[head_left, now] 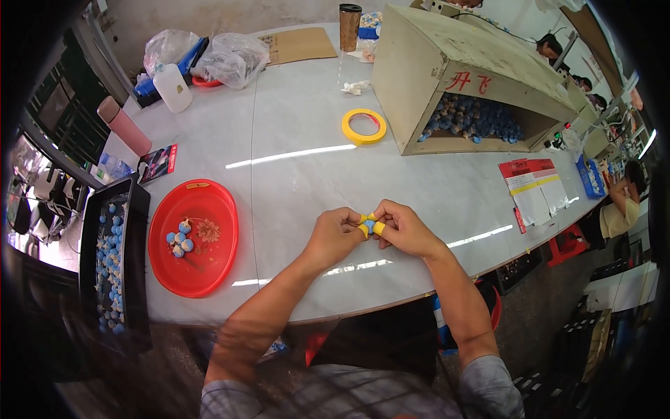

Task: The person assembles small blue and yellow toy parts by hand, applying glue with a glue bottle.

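Observation:
Over the near middle of the table, my left hand (336, 234) and my right hand (408, 229) meet at a small blue piece (370, 225). Fingertips of both hands pinch it from either side. Yellow wraps, apparently tape, cover several of my fingertips. My fingers hide most of the piece, so its exact kind cannot be made out. To the left, a round red plastic tray (222, 241) bears several small blue-and-cream figures (180, 242). Beyond my hands lies a roll of yellow tape (363, 126), touched by neither hand.
A black bin (137, 209) of similar figures stands at far left, near a pink bottle (125, 127). A cream box-like housing (412, 77) at back right holds a heap of blue pieces (471, 119). Papers (536, 187) lie right; a person (624, 199) sits beyond.

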Available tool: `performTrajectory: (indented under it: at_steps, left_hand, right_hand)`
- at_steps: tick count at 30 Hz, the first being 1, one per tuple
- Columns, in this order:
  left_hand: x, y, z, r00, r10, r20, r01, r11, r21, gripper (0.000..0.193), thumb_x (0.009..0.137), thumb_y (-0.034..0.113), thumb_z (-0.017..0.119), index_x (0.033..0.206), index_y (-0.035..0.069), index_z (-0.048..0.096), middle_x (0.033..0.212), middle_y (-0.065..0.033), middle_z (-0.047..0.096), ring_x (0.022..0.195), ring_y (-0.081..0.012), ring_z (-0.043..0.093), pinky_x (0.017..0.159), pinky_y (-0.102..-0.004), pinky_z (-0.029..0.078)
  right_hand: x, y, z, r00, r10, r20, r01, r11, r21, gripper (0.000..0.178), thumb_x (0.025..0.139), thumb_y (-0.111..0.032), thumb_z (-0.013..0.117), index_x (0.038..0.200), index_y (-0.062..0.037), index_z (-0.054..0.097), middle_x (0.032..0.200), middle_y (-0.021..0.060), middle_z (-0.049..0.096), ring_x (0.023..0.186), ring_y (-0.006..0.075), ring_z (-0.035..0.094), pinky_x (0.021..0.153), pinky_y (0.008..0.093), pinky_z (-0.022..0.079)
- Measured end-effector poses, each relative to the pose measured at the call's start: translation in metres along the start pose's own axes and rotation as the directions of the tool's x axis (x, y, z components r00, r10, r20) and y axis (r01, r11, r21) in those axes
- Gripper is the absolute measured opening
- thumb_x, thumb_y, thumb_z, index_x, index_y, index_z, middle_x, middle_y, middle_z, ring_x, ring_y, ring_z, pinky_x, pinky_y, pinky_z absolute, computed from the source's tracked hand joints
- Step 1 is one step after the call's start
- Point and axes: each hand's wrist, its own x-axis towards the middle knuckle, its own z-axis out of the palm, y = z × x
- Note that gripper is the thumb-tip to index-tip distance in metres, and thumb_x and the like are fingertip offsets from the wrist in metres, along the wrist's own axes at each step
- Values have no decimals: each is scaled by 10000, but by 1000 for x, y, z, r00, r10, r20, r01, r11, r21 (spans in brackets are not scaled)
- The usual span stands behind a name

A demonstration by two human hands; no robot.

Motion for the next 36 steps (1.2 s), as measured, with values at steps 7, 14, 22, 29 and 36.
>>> performTrajectory:
  at_steps: [7, 14, 22, 29, 36]
  left_hand:
    - [1, 1, 0, 1000, 2, 9, -2, 1000, -24, 192, 855, -21, 640, 1010, -116, 578, 974, -146, 661, 890, -189, 699, 738, -236, 543]
    - [3, 6, -1, 998, -54, 35, 59, 983, -171, 197, 887, -31, 595, 1048, -137, 553, 1018, -171, 646, 925, -230, 700, 790, -261, 581]
    - [5, 3, -4, 996, -74, 54, 84, 975, -207, 202, 911, -18, 586, 1067, -141, 549, 1033, -179, 642, 942, -244, 697, 815, -262, 580]
    - [2, 10, -4, 994, -87, 73, 99, 977, -188, 222, 883, -48, 591, 1075, -149, 540, 1041, -185, 641, 937, -241, 698, 798, -253, 576]
    - [0, 9, -2, 995, -88, 47, 94, 984, -149, 208, 870, -58, 607, 1050, -144, 550, 1019, -184, 646, 925, -230, 699, 783, -242, 573]
  right_hand:
    - [1, 3, -1, 1000, 2, -17, -2, 1000, -4, 90, 900, 13, 533, 989, 10, 542, 871, 74, 643, 729, 94, 607, 597, 244, 526]
    - [0, -1, 0, 999, 35, -42, -33, 999, 32, 142, 910, -22, 547, 1049, 7, 555, 873, 80, 656, 653, 97, 621, 574, 213, 508]
    - [0, 0, -2, 999, 39, -29, -38, 998, 46, 145, 909, -27, 552, 1045, 25, 559, 880, 87, 659, 657, 114, 636, 587, 233, 528]
    - [0, 1, -4, 998, 50, -25, -49, 998, 41, 130, 909, -24, 555, 1032, 19, 558, 888, 84, 661, 657, 111, 634, 589, 237, 529]
    - [0, 1, -1, 1000, 20, -13, -20, 999, 37, 88, 907, 10, 537, 994, 4, 548, 881, 83, 665, 671, 93, 618, 585, 225, 516]
